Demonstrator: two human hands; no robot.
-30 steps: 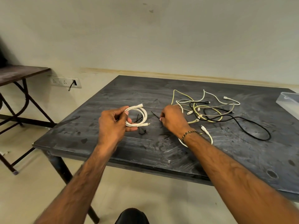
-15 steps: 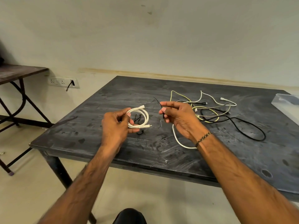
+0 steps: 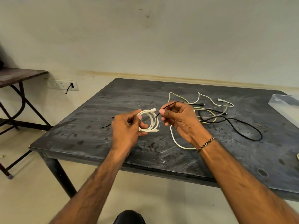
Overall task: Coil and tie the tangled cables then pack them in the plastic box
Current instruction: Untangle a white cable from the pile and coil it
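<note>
Hands meet above the table's (image 3: 90, 143) near edge: the left hand (image 3: 125, 131) grips one coiled white cable (image 3: 149, 121), fingers curled through its loops, while the right hand (image 3: 179, 120) pinches one black tie (image 3: 168, 106) just beside the coil. A second black tie (image 3: 106, 125) lies toward the table's left edge. Behind the right hand sprawls one tangle of loose cables (image 3: 215, 113), white, yellowish and black; I cannot count them surely. One clear plastic box (image 3: 284, 105) sits at the far right edge, its contents not discernible.
</note>
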